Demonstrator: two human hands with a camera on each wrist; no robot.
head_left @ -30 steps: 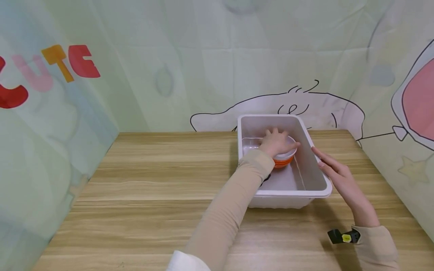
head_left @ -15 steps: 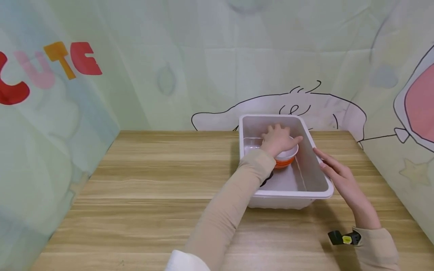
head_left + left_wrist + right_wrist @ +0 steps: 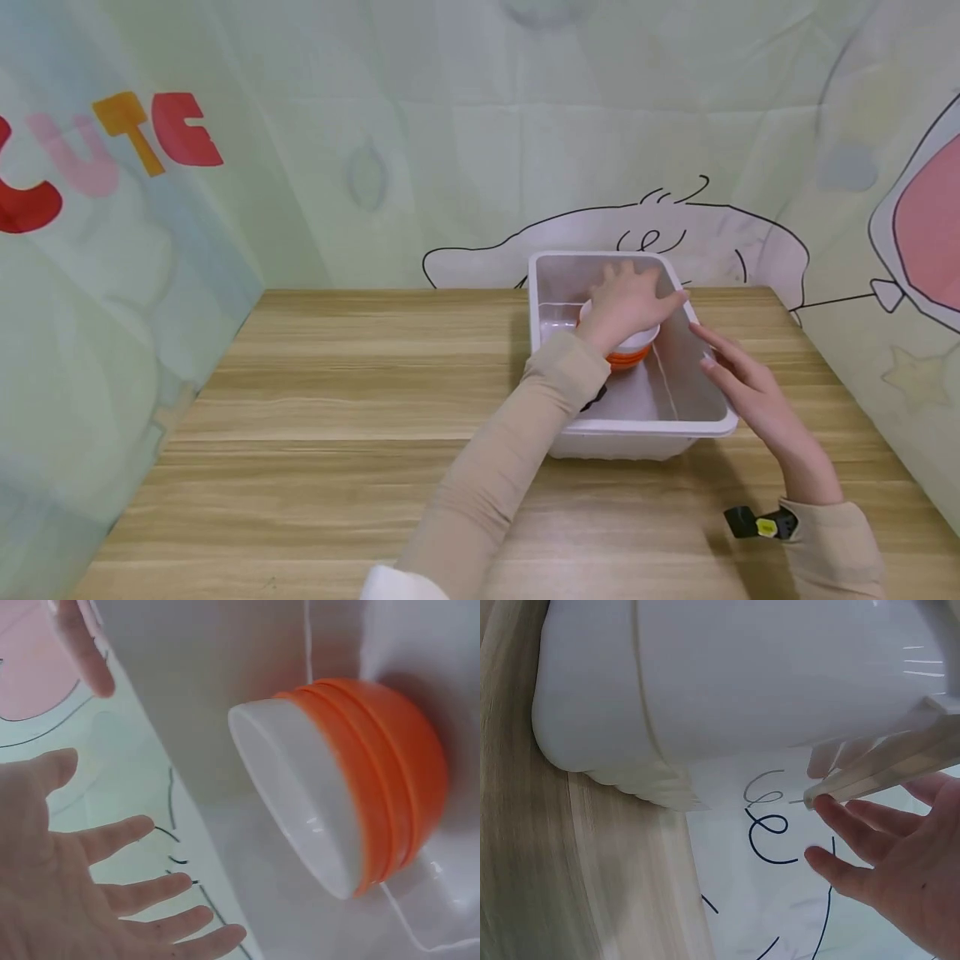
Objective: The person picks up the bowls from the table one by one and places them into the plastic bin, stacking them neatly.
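Orange bowls [image 3: 628, 360] with white insides stand nested inside a deep white plastic bin [image 3: 645, 428]. In the left wrist view, the bowl stack [image 3: 401, 776] shows several orange rims below a white top bowl. Above it my left hand [image 3: 628, 302] is spread, fingers apart and holding nothing; a gap separates palm and bowls. At the bin's right side, my right hand [image 3: 753, 392] touches the rim with nearly straight fingers. The right wrist view has those fingers [image 3: 855, 825] along the outside of the rim.
The bin stands on a wood-grain table [image 3: 337, 433], toward the back right. Printed fabric walls [image 3: 390, 150] enclose the back and sides. A black strap device [image 3: 761, 523] sits on the right wrist.
My left hand has risen from the bowls and shifted a little to the right. The bowls and bin stay in place; the right hand keeps touching the rim.
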